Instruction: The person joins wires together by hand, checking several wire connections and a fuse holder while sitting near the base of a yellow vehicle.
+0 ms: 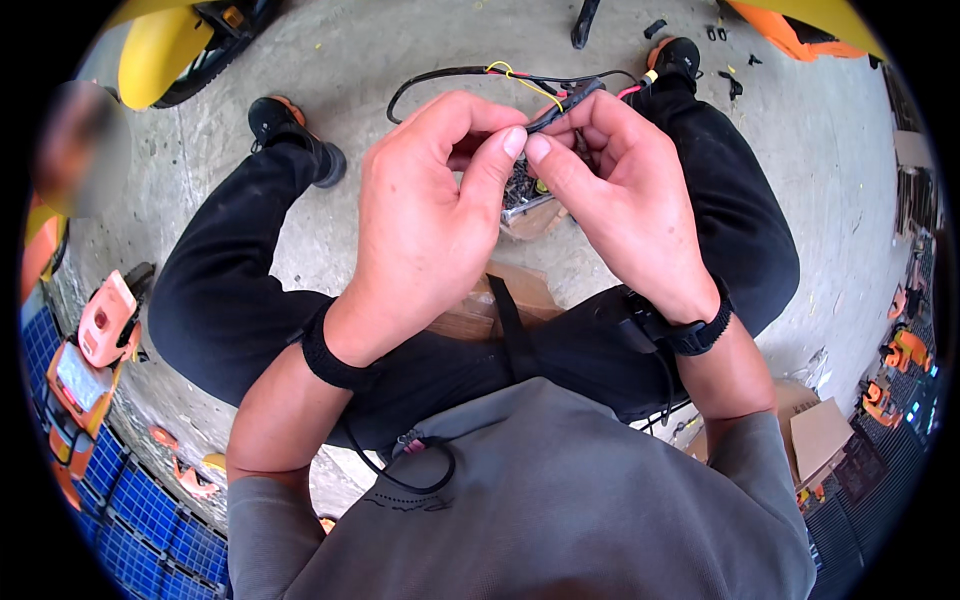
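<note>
In the head view, both my hands are raised at the middle, thumb tips side by side. My left hand [430, 220] and my right hand [625, 210] pinch a black cable bundle [568, 101] that angles up to the right. A yellow wire [499, 67] loops over a black cable [430, 77] arching behind my fingers. A red lead [628, 92] ends in a pale connector [648, 79] at the right. Below my fingertips, partly hidden, a tray of small dark parts [522, 188] stands on cardboard [535, 225].
I sit with legs apart over a concrete floor [220, 150]. Yellow panels [150, 60] and orange ones [795, 30] are at the top. Blue crates [140, 500] and orange parts [105, 320] lie left; a cardboard box [815, 440] and more orange pieces [905, 350] are right.
</note>
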Motion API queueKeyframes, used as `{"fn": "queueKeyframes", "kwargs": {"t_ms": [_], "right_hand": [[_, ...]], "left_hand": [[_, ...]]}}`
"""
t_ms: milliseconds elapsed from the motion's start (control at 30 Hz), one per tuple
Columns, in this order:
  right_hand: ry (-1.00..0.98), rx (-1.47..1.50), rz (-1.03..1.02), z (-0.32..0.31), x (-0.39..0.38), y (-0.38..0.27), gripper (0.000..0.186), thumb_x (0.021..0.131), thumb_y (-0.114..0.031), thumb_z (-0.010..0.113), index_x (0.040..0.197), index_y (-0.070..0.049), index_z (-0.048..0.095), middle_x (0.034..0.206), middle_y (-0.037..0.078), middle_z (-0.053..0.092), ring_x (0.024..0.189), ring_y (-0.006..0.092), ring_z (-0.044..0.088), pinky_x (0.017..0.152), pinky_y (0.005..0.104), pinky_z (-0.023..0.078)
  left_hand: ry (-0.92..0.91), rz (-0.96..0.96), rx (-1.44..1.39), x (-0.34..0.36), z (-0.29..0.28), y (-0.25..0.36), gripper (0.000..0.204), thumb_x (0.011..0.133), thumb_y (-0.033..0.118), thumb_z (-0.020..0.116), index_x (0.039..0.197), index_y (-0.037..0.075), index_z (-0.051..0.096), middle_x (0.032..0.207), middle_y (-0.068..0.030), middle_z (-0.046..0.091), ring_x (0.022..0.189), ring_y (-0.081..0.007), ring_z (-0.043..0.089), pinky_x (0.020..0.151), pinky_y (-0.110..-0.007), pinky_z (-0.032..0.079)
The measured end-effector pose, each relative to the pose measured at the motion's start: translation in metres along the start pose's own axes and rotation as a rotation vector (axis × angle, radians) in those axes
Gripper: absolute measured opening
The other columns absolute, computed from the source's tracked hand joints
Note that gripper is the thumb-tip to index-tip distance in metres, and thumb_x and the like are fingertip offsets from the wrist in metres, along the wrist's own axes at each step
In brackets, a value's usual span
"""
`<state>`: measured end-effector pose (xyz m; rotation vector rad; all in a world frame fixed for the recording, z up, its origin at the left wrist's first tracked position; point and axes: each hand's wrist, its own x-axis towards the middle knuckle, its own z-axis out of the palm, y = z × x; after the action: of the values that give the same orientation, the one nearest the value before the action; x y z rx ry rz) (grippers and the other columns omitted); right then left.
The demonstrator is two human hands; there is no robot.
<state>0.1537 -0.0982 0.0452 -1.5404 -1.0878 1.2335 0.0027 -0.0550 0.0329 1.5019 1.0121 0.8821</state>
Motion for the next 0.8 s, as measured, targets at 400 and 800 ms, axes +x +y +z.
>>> {"fn": "queueKeyframes", "kwargs": {"t_ms": [400, 800], "right_hand": [[-0.081, 0.318, 0.201, -0.011, 0.002, -0.005, 0.015, 0.088, -0.011, 0.063, 0.091, 0.003, 0.059, 0.074, 0.002, 0.063, 0.062, 0.0023, 0.051, 0.051, 0.0197, 0.038], [0.103, 0.028, -0.086, 0.008, 0.003, 0.008, 0.016, 0.083, -0.011, 0.064, 0.083, 0.003, 0.058, 0.067, 0.003, 0.06, 0.059, 0.0056, 0.051, 0.053, 0.0236, 0.043]], "left_hand": [[-0.044, 0.302, 0.329, 0.003, -0.001, 0.002, 0.007, 0.087, -0.002, 0.064, 0.094, -0.003, 0.065, 0.085, -0.0093, 0.064, 0.072, -0.0166, 0.063, 0.064, -0.027, 0.052], [0.004, 0.085, 0.114, 0.001, 0.002, 0.001, 0.004, 0.086, 0.002, 0.062, 0.086, -0.002, 0.061, 0.065, -0.0124, 0.059, 0.055, -0.0236, 0.059, 0.054, -0.034, 0.045]]}}
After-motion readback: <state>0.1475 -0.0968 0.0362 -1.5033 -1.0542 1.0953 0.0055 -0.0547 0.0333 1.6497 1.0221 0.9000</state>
